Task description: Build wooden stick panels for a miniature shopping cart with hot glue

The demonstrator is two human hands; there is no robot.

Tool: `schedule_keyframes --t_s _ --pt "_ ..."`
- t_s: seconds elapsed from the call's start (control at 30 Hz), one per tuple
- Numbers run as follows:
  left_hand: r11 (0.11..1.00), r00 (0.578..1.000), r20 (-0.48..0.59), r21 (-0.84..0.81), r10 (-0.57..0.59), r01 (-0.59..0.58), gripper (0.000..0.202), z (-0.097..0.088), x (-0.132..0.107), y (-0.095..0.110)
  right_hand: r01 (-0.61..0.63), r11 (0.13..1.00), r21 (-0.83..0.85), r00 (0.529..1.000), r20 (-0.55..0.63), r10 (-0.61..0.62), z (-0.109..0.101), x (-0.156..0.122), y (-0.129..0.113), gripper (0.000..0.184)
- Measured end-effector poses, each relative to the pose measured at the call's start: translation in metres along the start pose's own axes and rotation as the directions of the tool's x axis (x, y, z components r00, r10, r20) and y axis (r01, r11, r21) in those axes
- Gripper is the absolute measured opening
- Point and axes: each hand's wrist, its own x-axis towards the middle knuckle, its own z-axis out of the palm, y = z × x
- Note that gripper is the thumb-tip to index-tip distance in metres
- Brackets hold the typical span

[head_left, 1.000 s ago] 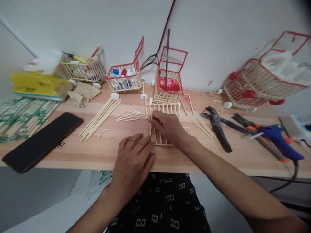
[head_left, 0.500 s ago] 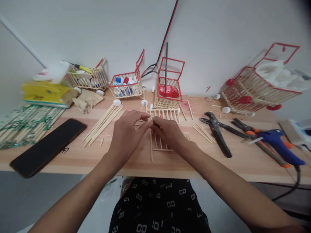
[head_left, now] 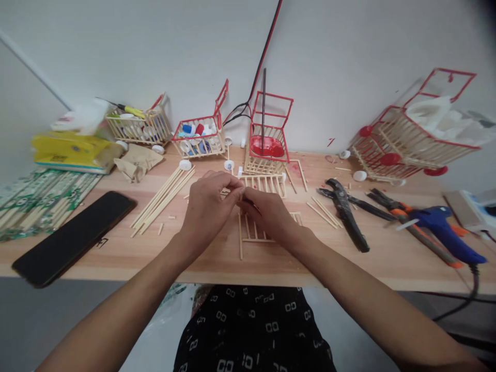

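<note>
My left hand (head_left: 211, 204) and my right hand (head_left: 269, 209) meet fingertip to fingertip over the middle of the bench. Both are closed in a pinch; whatever lies between the fingers is too small and covered to name. Beneath my right hand lies a flat frame of thin wooden sticks (head_left: 253, 239), partly hidden by the palm. Just behind the fingers is another stick-built piece (head_left: 265, 181) with short upright bars. Loose wooden sticks (head_left: 165, 201) lie to the left of my left hand.
A phone (head_left: 73, 238) and packed chopsticks (head_left: 42, 199) lie left. Small stick carts (head_left: 198, 139) line the wall, one holding a red dish (head_left: 267, 146). At right lie black-handled pliers (head_left: 346, 217), orange-handled pliers (head_left: 422, 232) and a blue glue gun (head_left: 445, 227) with its cord.
The fingers of my left hand have curled in closer, tightening the pinch against my right fingertips. My right hand stays nearly still, and the view has shifted slightly.
</note>
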Motion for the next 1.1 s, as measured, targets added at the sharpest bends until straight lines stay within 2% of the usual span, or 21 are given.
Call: schedule_keyframes --t_s 0.43,0.57,0.7,1.1 --pt "0.999 0.999 0.005 0.002 0.035 -0.035 0.007 0.0 0.0003 0.003 0.095 0.995 0.01 0.995 -0.039 -0.094 -0.0056 0.0012 0.0052 0.023" --pt "1.0 1.0 0.007 -0.007 0.026 -0.026 0.006 0.0009 0.0002 0.0018 0.113 0.993 0.022 0.993 -0.024 -0.112 -0.0065 0.0009 0.0056 0.02" --pt "1.0 1.0 0.005 -0.012 0.013 -0.013 0.006 0.0009 -0.0006 0.0015 0.114 0.993 0.043 0.993 -0.023 -0.113 -0.0043 -0.0006 0.0078 0.015" --pt "1.0 1.0 -0.006 -0.024 0.013 -0.013 0.007 0.0016 -0.0018 0.0012 0.092 0.995 0.049 0.996 -0.016 -0.091 -0.0037 -0.0017 0.0084 0.018"
